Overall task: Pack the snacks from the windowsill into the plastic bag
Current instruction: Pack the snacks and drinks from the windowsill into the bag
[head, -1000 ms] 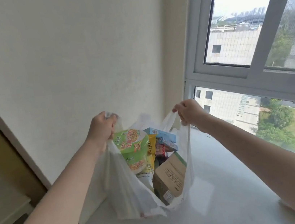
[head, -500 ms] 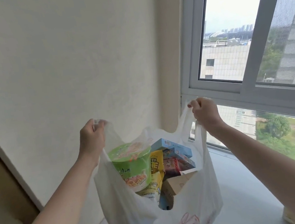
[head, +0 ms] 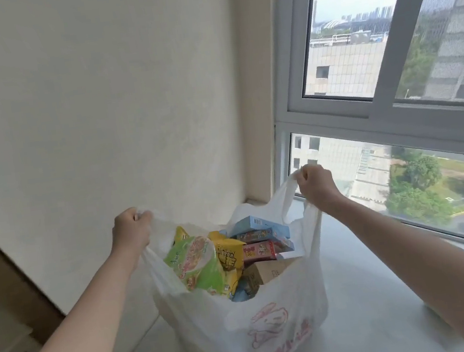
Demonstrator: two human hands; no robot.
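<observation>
Pale windowsill [head: 376,298] under a big window [head: 393,99] carries the white plastic bag [head: 245,323], and both hands have it by the handles. Left hand [head: 131,231] makes a closed grip, fingers curled tight round the left handle loop; right hand [head: 316,183] does the same on the right loop, slightly higher and nearer the glass. Held apart like this, the grips stretch the mouth wide, likely to settle the load or to ready a lift. Between and just below the grips sit the snacks: a green instant-noodle bowl [head: 198,264] tilted under the left grip, a yellow packet [head: 229,253] beside it, blue boxes [head: 257,227] and a red box [head: 257,251] under the right grip, a brown carton [head: 268,270] lowest. Both forearms reach forward, nearly straight, wrists turned knuckles-up. No snacks show on the visible sill, so packing looks done.
</observation>
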